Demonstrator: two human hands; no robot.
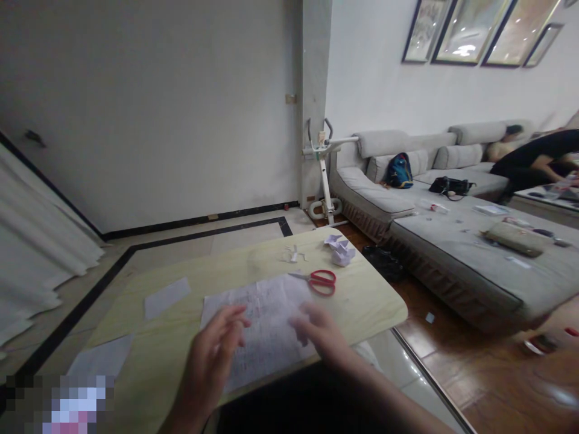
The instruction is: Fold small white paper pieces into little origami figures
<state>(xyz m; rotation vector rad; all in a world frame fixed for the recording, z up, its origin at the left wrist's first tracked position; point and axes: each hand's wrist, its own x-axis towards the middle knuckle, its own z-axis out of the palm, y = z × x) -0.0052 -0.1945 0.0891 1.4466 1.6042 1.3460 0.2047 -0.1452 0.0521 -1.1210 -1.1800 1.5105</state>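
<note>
Sheet (pixel 266 337) flat on the worktop (pixel 373 304), by its near edge

Far left lies a slip (pixel 102 355), with a second slip (pixel 167 297) farther back to its right; the left hand (pixel 215 343), released with fingers loosely curled, is over the sheet's left side; white scraps (pixel 294 255) lie beyond the sheet; the right hand (pixel 319 328), blurred but seemingly released too, is over its right side, and whether either touches it I cannot tell; red-handled scissors (pixel 322 283) lie with blades at the far right corner, crumpled paper (pixel 344 256) just beyond them
</note>
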